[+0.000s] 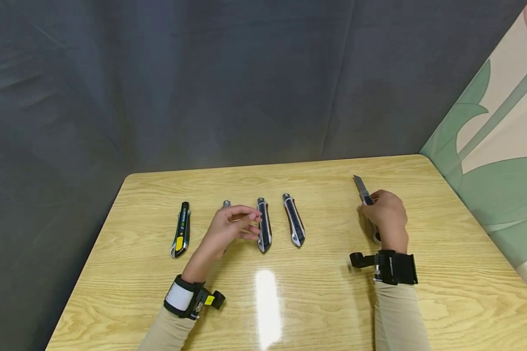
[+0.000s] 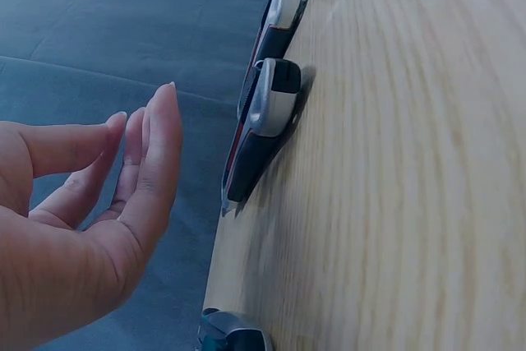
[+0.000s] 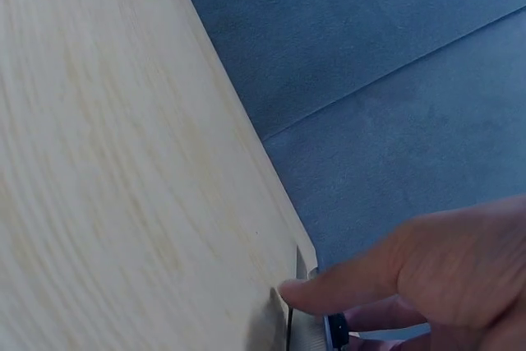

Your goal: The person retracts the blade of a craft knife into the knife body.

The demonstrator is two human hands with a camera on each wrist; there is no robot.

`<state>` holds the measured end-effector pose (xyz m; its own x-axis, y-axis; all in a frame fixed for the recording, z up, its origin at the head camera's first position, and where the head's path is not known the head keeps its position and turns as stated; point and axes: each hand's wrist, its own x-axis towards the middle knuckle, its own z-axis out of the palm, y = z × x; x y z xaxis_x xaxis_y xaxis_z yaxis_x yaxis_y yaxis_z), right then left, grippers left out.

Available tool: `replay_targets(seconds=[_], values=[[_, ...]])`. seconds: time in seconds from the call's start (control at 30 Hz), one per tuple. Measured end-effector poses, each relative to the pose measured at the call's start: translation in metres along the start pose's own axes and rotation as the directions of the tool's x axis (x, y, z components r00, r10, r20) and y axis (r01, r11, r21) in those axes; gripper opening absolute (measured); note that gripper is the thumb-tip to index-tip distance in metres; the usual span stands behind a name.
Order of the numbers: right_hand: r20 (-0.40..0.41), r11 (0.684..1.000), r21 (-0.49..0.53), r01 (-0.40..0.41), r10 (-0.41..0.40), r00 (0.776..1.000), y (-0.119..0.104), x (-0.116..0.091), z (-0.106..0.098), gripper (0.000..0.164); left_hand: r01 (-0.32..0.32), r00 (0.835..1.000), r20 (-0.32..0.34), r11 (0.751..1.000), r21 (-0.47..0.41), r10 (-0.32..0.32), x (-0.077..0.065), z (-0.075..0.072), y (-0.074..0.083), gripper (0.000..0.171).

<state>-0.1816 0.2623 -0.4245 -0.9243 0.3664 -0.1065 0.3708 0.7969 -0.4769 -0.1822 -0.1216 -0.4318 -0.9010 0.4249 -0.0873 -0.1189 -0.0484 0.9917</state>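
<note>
At the right of the table, my right hand (image 1: 386, 214) grips a utility knife (image 1: 362, 189) between thumb and fingers, its long blade out and pointing toward the back. In the right wrist view the thumb lies along that knife's side, and the fingers hide part of the handle. My left hand (image 1: 227, 226) hovers over the left middle of the table with bent, loose fingers and holds nothing. Beneath it a silver-tipped utility knife (image 1: 226, 203) is mostly hidden. Just right of the left fingertips lies a black-and-silver utility knife (image 1: 265, 236).
Another black-and-silver utility knife (image 1: 294, 222) lies right of the middle. Farther left is a black utility knife with a yellow patch (image 1: 179, 243). Behind the wooden table (image 1: 325, 302) hangs a dark cloth (image 1: 254, 87), and a flower-patterned surface (image 1: 500, 195) borders its right side.
</note>
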Motion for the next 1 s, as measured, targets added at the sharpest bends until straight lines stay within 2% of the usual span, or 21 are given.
replay_targets(seconds=[0.27, 0.47, 0.63, 0.87, 1.0], values=[[-0.081, 1.0, 0.012, 0.017, -0.016, 0.997, -0.002, 0.0, 0.002, 0.036, 0.011, 1.0, -0.021, 0.999, 0.031, -0.01, -0.001, -0.001, -0.001, 0.037], [-0.103, 0.996, 0.071, 0.058, -0.051, 0.993, -0.007, -0.001, 0.001, 0.036, 0.018, 0.999, -0.034, 0.998, 0.065, -0.016, -0.002, -0.001, 0.0, 0.036], [-0.139, 0.986, 0.104, 0.133, -0.118, 0.983, -0.024, -0.004, -0.004, 0.036, 0.01, 0.999, -0.043, 0.997, 0.08, -0.007, 0.0, 0.002, 0.003, 0.03], [-0.039, 0.954, 0.22, 0.203, -0.199, 0.979, -0.054, -0.012, 0.001, 0.04, 0.013, 0.999, -0.042, 0.996, 0.092, -0.009, 0.002, 0.011, 0.002, 0.026], [-0.016, 0.94, 0.254, 0.226, -0.229, 0.973, -0.071, -0.016, 0.01, 0.041, 0.005, 1.0, -0.028, 0.996, 0.089, -0.002, 0.002, 0.016, 0.002, 0.025]])
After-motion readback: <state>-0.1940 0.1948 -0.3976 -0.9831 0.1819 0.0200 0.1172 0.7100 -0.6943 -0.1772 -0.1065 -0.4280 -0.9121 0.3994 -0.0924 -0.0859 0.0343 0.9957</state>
